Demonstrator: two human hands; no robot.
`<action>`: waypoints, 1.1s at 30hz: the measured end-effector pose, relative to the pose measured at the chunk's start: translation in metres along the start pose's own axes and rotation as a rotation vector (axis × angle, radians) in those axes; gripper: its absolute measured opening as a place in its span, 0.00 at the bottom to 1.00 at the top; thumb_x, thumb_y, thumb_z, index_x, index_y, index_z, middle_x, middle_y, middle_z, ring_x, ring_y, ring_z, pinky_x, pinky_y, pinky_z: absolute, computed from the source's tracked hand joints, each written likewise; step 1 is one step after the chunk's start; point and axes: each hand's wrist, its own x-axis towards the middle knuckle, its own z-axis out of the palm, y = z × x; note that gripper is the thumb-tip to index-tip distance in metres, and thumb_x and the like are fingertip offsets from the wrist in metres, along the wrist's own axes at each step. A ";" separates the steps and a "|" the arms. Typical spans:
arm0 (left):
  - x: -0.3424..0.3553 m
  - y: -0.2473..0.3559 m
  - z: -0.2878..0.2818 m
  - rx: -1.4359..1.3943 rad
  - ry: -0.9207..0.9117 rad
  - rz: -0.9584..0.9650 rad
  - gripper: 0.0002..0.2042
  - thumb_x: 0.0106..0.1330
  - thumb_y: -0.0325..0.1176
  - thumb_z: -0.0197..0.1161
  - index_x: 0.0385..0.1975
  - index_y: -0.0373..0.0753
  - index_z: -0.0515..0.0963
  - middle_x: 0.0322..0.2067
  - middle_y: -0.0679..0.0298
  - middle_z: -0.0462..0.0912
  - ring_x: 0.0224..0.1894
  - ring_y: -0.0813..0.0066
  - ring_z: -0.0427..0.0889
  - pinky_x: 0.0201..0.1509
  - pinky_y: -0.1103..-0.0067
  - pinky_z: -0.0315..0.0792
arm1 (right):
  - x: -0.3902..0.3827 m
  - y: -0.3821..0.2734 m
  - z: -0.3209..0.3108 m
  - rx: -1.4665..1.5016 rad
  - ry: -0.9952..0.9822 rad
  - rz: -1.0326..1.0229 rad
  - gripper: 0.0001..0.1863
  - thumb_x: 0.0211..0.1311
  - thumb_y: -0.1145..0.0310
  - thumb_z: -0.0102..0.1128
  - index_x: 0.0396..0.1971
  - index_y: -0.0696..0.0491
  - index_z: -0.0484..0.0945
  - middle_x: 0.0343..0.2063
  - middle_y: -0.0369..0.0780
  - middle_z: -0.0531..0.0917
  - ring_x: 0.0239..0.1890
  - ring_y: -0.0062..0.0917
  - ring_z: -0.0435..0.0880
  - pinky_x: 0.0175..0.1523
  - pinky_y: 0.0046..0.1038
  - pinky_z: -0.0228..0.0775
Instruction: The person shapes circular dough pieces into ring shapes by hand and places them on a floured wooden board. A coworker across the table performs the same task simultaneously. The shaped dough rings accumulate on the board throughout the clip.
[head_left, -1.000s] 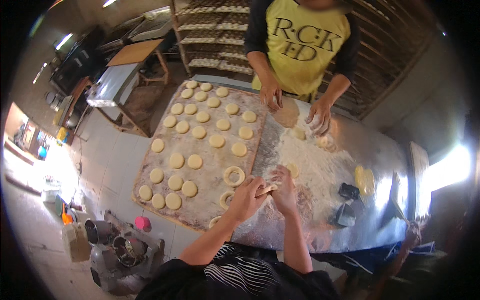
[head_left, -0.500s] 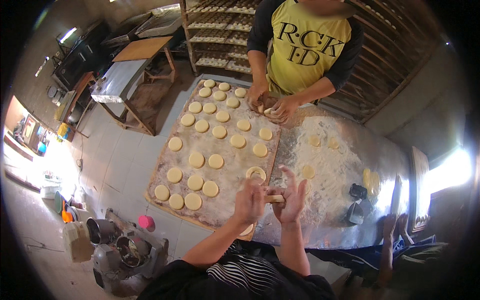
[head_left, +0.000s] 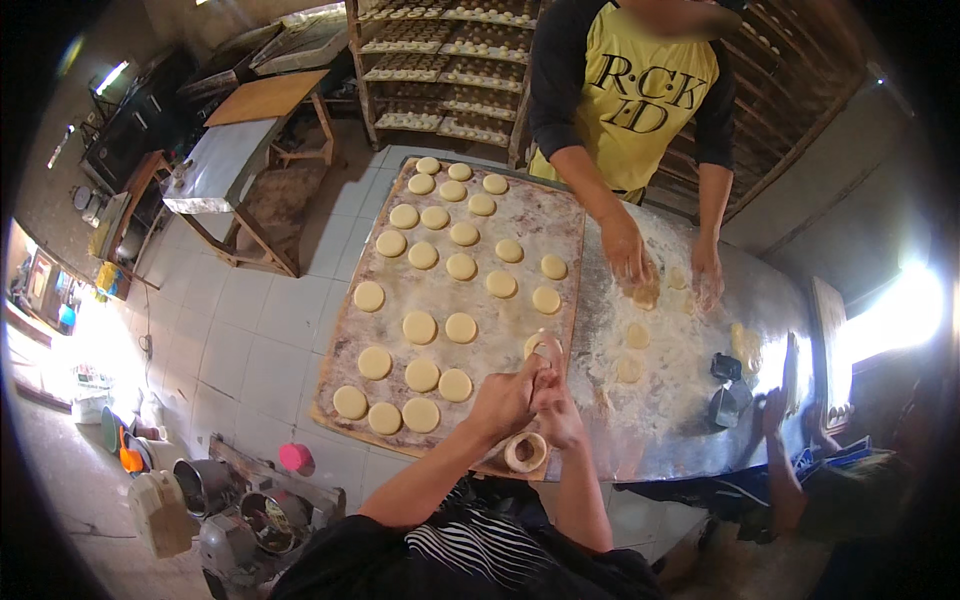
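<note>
My left hand [head_left: 505, 400] and my right hand [head_left: 557, 408] are pressed together over the near right part of a floury wooden board [head_left: 500, 350]. Their fingers are closed around a small piece of dough, which is now mostly hidden between them. Just beyond my fingertips a pale round [head_left: 533, 343] is partly covered. A small round cup [head_left: 525, 453] with a pale rim and brownish inside sits at the board's near edge, beside my right wrist. Several flat dough rounds [head_left: 421, 375] lie spread over the board to the left and beyond.
Across the table a co-worker in a yellow shirt [head_left: 650, 90] reaches onto the floured metal table [head_left: 740, 290], one hand at a flattened dough piece [head_left: 645, 295]. Dark containers [head_left: 728, 405] stand at right. Racks of trays [head_left: 445, 70] stand behind; mixer-like machines [head_left: 240, 530] are lower left.
My hands have come together, closing over the dough that showed between them. The co-worker's hands have moved from the board's far corner to the floured table. The whole view has shifted slightly.
</note>
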 end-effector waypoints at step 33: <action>0.037 -0.042 0.001 -0.270 0.089 0.017 0.29 0.78 0.57 0.31 0.42 0.40 0.76 0.30 0.49 0.83 0.32 0.44 0.83 0.36 0.57 0.74 | 0.040 0.074 0.023 0.016 0.201 0.024 0.28 0.79 0.52 0.37 0.68 0.54 0.62 0.63 0.43 0.69 0.65 0.32 0.67 0.68 0.34 0.58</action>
